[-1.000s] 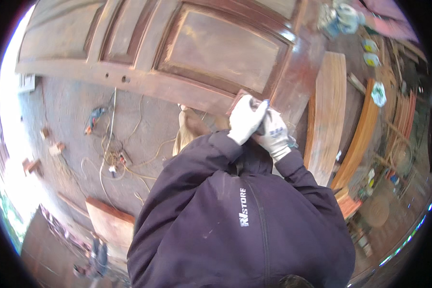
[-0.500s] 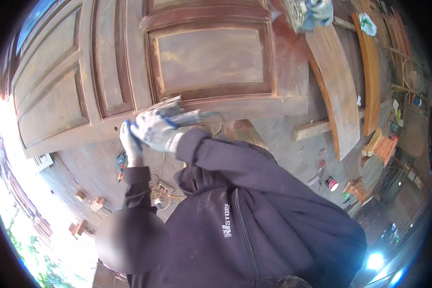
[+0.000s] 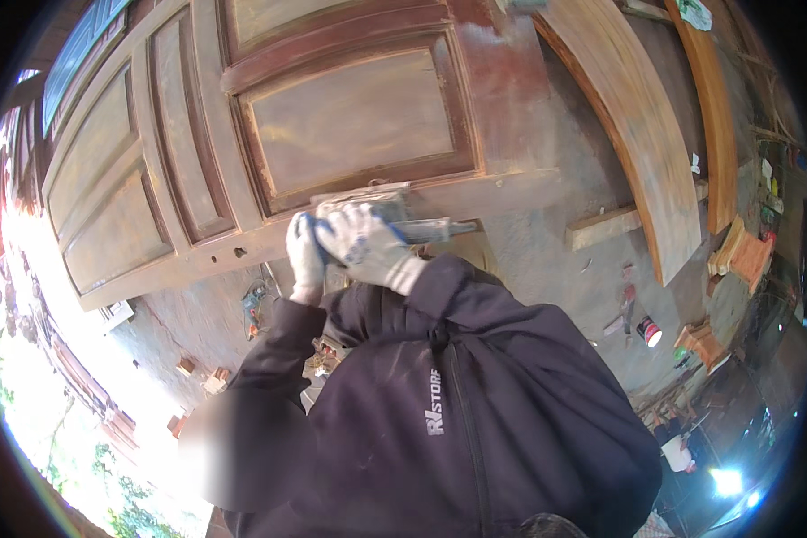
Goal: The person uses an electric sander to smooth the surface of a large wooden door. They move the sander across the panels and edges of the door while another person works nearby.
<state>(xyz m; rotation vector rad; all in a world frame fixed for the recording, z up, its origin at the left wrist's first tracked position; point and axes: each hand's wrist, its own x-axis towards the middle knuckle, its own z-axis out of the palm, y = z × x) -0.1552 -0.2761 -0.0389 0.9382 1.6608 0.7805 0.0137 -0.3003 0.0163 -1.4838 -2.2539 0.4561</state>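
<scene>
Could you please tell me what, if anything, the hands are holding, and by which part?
The right hand holds a grey power tool by its body; the left hand is at its left end, its exact grip hidden.

Grey floor [image 3: 533, 278]; strong daylight [image 3: 108, 377] at left; glare [image 3: 726, 481] lower right

The gloved right hand [image 3: 366, 246] grips a grey tool [image 3: 394, 205] at the panelled door [image 3: 354, 121]; the gloved left hand [image 3: 306, 258] sits just beside.

A wide pale plank [image 3: 632, 117] is being crossed underneath by a squared timber [image 3: 605, 229] on the grey floor [image 3: 529, 260]; a narrower orange-brown plank [image 3: 713, 134] is being topped by crumpled whitish plastic [image 3: 695, 13]. A red can [image 3: 647, 330] is being flanked by a wooden block [image 3: 705, 344].
</scene>
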